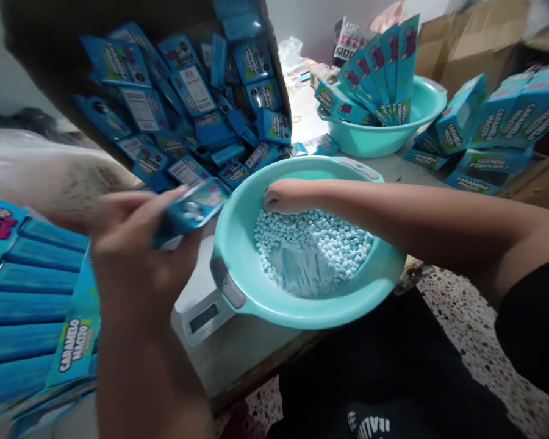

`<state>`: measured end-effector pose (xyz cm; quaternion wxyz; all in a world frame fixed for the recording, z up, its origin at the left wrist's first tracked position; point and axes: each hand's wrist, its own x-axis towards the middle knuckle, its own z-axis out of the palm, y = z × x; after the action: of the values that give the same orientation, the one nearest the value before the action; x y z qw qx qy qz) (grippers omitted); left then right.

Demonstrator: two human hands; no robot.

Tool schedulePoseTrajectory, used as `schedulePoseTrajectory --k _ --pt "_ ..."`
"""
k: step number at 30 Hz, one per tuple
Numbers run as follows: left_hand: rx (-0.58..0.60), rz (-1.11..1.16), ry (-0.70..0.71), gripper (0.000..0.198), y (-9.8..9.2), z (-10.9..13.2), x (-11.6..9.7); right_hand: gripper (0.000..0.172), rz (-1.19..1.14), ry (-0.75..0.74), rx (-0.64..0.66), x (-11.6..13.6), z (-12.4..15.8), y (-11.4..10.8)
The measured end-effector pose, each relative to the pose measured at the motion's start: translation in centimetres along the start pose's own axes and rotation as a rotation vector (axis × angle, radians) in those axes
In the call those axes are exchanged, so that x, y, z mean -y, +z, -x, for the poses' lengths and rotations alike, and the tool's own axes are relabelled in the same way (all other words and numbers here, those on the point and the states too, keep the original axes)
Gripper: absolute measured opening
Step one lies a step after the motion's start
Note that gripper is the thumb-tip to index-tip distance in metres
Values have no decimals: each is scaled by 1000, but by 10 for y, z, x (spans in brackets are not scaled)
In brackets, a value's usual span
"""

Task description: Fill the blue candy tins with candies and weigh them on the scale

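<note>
My left hand (141, 238), blurred by motion, is wrapped around a small blue candy box (187, 210). Its top is open and some white pieces show inside. Inside the turquoise basin (238, 244), my right hand (287, 196) is curled closed at the far left edge of the pale blue-white candies (348, 244). Its fingertips are hidden, so what it holds cannot be seen. The candies lie around a bare patch of the basin's bottom.
A white digital scale (204, 317) sits left of the basin. Behind stands a cardboard box (36, 42) of blue candy boxes. Another turquoise basin (366, 137) holds flat cartons. Filled display trays (36, 311) are at left, and more blue boxes (498, 131) at right.
</note>
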<state>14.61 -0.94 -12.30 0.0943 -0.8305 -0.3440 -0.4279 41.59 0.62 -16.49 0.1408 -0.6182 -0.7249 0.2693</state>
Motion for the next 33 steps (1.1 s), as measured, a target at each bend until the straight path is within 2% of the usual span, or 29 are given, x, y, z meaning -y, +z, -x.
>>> schedulePoseTrajectory --k 3,6,10,13,17,21,25,28,30,31,33 --pt "261 -3 307 46 1 -19 -12 20 60 -131 116 -5 -4 -2" --pt "382 -26 445 43 7 -21 -13 24 19 -131 152 -9 -10 -5" --pt "398 -47 417 47 11 -10 -11 29 29 -140 142 -11 -11 -8" --pt "425 -64 399 43 8 -4 -8 27 73 -130 144 -6 -5 -10" --pt "537 -69 419 38 -6 -11 0 27 133 -122 186 2 4 -13" --pt "547 -100 466 36 -21 -24 3 34 143 -121 203 4 4 -14" --pt "643 -105 495 32 -25 -24 -3 22 164 -79 177 4 0 -10" --pt "594 -98 432 33 -23 -17 -8 23 196 -70 166 5 0 -10" --pt "505 -56 337 36 -19 -11 -10 23 211 -86 194 5 1 -11" --pt "439 -28 263 38 -16 -8 -10 25 214 -95 210 5 2 -11" --pt "252 46 24 44 -7 -1 -7 34 219 -111 238 4 2 -12"
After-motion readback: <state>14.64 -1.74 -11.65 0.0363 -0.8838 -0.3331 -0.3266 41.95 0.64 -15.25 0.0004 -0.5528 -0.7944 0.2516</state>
